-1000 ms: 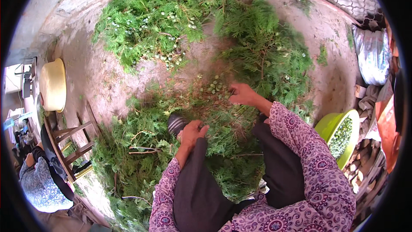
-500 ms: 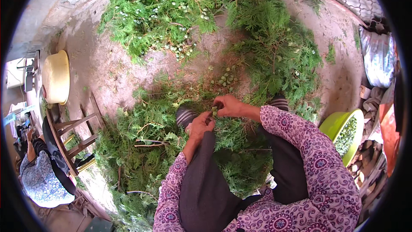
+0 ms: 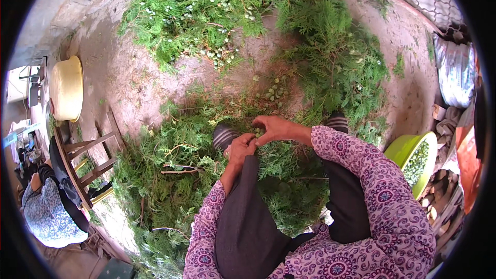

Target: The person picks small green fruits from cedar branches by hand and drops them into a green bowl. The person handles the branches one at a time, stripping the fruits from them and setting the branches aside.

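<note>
My two hands meet above my left knee, just in front of the striped shoe. My left hand [image 3: 240, 150] is closed, its fingertips against a few small green cones [image 3: 259, 133]; whatever lies inside its fingers is hidden. Curved over those cones from the other side, my right hand [image 3: 276, 128] has its thumb and forefinger around them. Cut evergreen branches [image 3: 170, 186] with flat feathery leaves lie under and beside my hands. A small heap of loose green cones [image 3: 274, 92] rests on the ground just beyond.
More evergreen branches [image 3: 181, 10] bearing pale cones pile up ahead, reaching around to the right. A lime-green basin [image 3: 392, 155] of green cones stands at right. On the left are a yellow basin [image 3: 77, 90], a wooden frame [image 3: 82, 175] and another person [image 3: 49, 214].
My right hand has opened its curl slightly and shifted a little left, so the green cones between my hands show more. My left hand stays almost in place.
</note>
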Motion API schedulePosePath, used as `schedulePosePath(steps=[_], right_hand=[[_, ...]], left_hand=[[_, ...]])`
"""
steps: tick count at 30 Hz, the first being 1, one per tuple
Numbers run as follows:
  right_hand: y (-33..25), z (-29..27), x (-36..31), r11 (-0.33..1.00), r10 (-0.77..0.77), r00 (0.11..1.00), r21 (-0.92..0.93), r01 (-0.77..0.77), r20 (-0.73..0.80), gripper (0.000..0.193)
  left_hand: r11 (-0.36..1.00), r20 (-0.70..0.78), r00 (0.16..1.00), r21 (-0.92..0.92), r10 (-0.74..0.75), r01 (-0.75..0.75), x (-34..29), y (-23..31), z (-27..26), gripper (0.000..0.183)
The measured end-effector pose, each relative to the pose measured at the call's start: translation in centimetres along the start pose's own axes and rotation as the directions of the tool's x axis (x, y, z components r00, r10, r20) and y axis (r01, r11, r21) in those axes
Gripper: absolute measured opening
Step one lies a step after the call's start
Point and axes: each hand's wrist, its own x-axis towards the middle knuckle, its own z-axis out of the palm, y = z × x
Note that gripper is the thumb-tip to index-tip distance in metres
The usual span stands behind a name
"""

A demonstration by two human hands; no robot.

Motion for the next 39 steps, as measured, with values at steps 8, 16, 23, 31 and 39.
schedulePosePath(steps=[8,16,23,31,39], right_hand=[[-0.7,0.0,-0.1,0.792,0.289,0.923,0.478,-0.381,0.255,0.030],[0.5,-0.7,-0.1,0.675,0.379,0.849,0.517,-0.526,0.369,0.019],[-0.2,-1.1,-0.8,0.722,0.379,0.840,0.444,-0.531,0.388,0.023],[0.5,-8.2,-4.1,0.764,0.506,0.812,0.286,-0.578,0.290,0.010],[1.8,-11.7,-5.6,0.734,0.507,0.860,0.554,-0.393,-0.061,0.011]], left_hand=[[0.970,0.144,0.987,-0.219,-0.072,0.103,-0.1,1.9,-0.2,0.014],[0.989,0.166,0.980,-0.080,-0.109,0.123,-0.1,2.1,-0.3,0.013],[0.992,0.185,0.981,0.123,-0.052,0.029,-0.1,2.5,-0.6,0.014],[0.952,0.127,0.987,0.277,0.100,-0.132,-0.3,3.1,-0.5,0.014],[0.950,0.175,0.975,0.258,0.133,-0.176,0.1,2.0,-0.4,0.019]])
